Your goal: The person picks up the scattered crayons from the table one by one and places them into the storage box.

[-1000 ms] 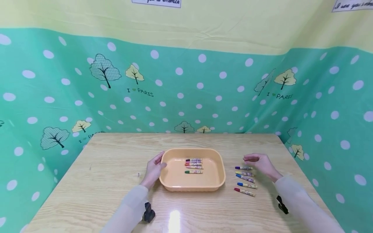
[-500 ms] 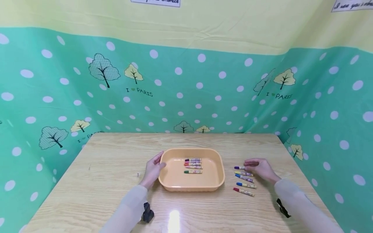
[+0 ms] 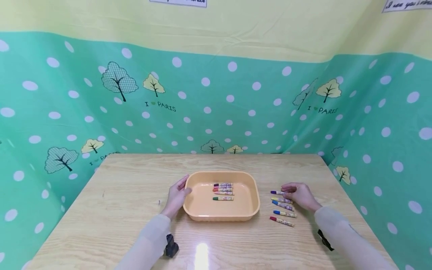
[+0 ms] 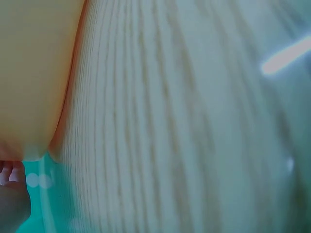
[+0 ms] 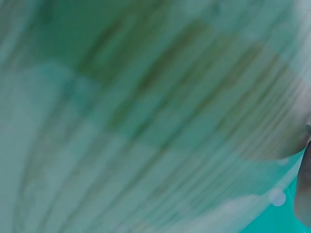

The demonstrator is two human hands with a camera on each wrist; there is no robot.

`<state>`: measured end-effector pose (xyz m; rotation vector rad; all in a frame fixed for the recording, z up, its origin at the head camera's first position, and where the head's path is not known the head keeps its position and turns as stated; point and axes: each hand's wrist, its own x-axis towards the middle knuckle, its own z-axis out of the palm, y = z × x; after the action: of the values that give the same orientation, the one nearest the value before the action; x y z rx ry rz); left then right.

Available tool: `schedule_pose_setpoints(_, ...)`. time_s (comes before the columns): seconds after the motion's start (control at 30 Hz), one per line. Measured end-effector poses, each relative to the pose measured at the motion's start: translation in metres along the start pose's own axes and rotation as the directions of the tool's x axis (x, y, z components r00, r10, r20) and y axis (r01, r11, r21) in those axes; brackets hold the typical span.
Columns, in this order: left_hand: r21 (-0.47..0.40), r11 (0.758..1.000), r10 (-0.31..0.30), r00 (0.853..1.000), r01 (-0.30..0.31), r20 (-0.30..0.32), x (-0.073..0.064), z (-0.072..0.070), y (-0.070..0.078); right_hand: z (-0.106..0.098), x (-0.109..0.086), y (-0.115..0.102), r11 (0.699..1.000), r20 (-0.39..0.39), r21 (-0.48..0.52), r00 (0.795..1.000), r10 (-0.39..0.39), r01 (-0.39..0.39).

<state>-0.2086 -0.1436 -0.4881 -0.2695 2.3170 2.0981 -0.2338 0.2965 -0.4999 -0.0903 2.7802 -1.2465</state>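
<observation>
Near edge of the table (image 3: 111, 221): bare wood with a glare spot, both sleeves coming in, a small black clip (image 3: 171, 246) by the left sleeve, another black clip (image 3: 324, 240) by the right one. Next back, a row of five crayons on the wood right of the tray, well spaced: red crayon (image 3: 281, 221) nearest, then blue crayon (image 3: 284, 213), another blue-tipped one, yellow crayon (image 3: 281, 200), and purple crayon (image 3: 277, 192) farthest. Right hand (image 3: 299, 194) sits at the far end of that row, fingers curled, fingertips at the purple crayon; firm grip or mere touch, cannot tell. A narrow strip of wood separates the crayon row from the tray's right rim. Tray (image 3: 199, 212) is orange, mid-table, with five tray crayons (image 3: 223, 191) lying parallel near its far middle; its near half is bare. Left hand (image 3: 177, 196) rests against the tray's left rim, fingers straight, thumb at the rim. Wide free wood lies left of that hand and behind the tray up to the far edge. Green dotted curtain (image 3: 216, 108) closes in the back and both sides. Wrist views are blurred.
</observation>
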Motion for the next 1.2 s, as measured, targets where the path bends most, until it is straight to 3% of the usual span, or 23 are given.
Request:
schedule_pose_setpoints(0.43,0.007,1.000,0.003,1.000,-0.003,0.002,0.000,0.002,-0.001,-0.003,0.001,0.000,0.998,0.005,-0.038,0.998,0.056,-0.056)
schedule_pose_setpoints(0.63,-0.001,1.000,0.009,1.000,-0.009,-0.015,0.000,0.001,0.000,-0.006,0.001,-0.005,0.995,-0.020,0.057,0.997,0.077,-0.076)
schedule_pose_setpoints(0.77,-0.001,1.000,0.011,1.000,-0.011,-0.007,0.000,0.001,0.000,-0.011,0.000,-0.012,0.996,-0.051,0.077,0.998,0.041,-0.037)
schedule_pose_setpoints(0.93,0.001,1.000,0.011,1.000,-0.011,-0.010,-0.001,0.001,-0.001,-0.014,0.001,-0.027,0.997,-0.063,0.072,0.998,-0.032,0.036)
schedule_pose_setpoints(1.2,-0.013,1.000,0.021,1.000,-0.022,-0.016,-0.001,0.003,-0.001,-0.011,0.002,-0.076,0.986,-0.076,0.141,0.994,-0.073,0.084)
